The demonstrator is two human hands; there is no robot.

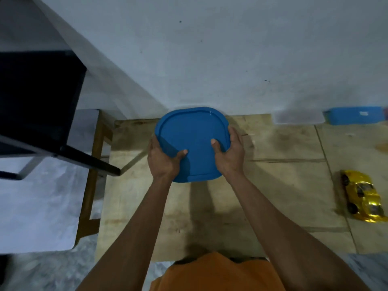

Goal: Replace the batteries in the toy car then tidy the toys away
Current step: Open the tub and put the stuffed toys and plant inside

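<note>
Hands around blue lid, thumbs on top

Your two bare forearms reach forward, roughly parallel. Your left hand grips the left edge of the rounded blue plastic lid, thumb lying on top; your right hand grips its right edge likewise, fingers curled over the rim.

Whatever sits beneath the blue lid is hidden by it. The fingers of the left hand and right hand curl out of sight under its rim. The yellow toy car is blurred; the blue box runs off the right edge.
</note>
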